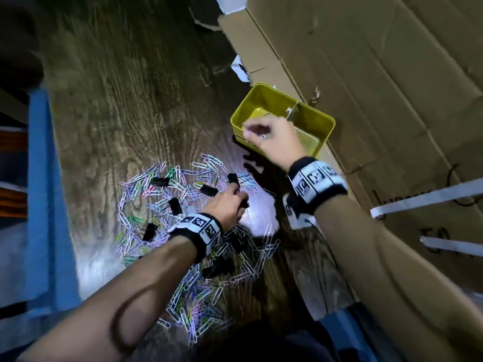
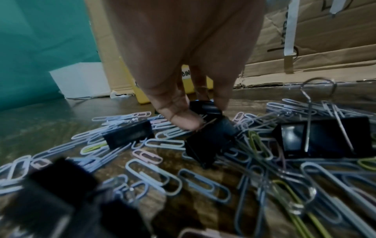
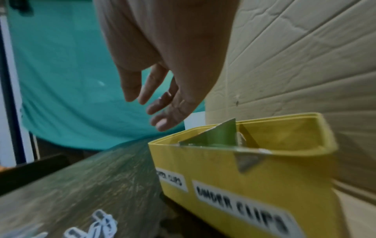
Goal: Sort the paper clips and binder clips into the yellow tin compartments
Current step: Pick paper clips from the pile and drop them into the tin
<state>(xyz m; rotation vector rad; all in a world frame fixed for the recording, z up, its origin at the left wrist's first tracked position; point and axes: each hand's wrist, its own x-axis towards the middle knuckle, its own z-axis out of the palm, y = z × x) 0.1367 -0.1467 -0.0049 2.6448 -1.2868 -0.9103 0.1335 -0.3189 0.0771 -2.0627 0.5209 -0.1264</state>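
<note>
Coloured paper clips [image 1: 146,189] [image 2: 152,173] lie in a loose pile on the wood-grain table, with black binder clips [image 1: 175,206] [image 2: 128,136] scattered among them. My left hand [image 1: 241,198] [image 2: 203,114] is down in the pile, thumb and fingers pinching a black binder clip [image 2: 209,141]. The yellow tin [image 1: 274,100] [image 3: 223,169] stands behind the pile against cardboard, split by a metal divider [image 3: 219,135]. Labels on its front read paper clips on the left, binder clips on the right. My right hand [image 1: 254,131] [image 3: 150,111] hovers over the tin's left end, fingers relaxed, nothing visible in them.
A large cardboard box [image 1: 366,74] with white straps [image 1: 428,199] walls off the right side, touching the tin. A blue edge [image 1: 41,178] runs down the table's left side. A white box [image 2: 79,78] sits at the back by a teal wall.
</note>
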